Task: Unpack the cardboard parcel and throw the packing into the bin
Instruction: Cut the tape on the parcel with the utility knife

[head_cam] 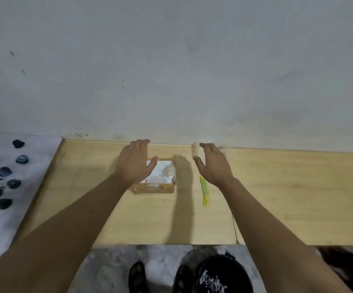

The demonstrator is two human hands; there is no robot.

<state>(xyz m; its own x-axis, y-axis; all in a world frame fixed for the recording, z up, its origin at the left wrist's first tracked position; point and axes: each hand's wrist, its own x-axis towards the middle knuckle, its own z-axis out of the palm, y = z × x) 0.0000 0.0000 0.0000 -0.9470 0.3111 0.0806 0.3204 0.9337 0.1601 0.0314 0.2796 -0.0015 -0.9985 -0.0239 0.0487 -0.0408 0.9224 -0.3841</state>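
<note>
I am working over the pale wooden table, and the cardboard parcel is my landmark, sitting toward the back of it near the wall. Below the table's near edge, closer to me than the parcel, a dark bin is standing on the floor with white scraps already inside. I am holding my left hand above the parcel's left side, fingers spread and gripping nothing; my right hand is hovering to the parcel's right, equally open and empty. Clear plastic packing is lying in the open top over something white. Just right of the parcel, a yellow cutter is lying under my right wrist. I am judging the risks: the slick film could slip from my fingers, and my forearm could knock the cutter off the table.
</note>
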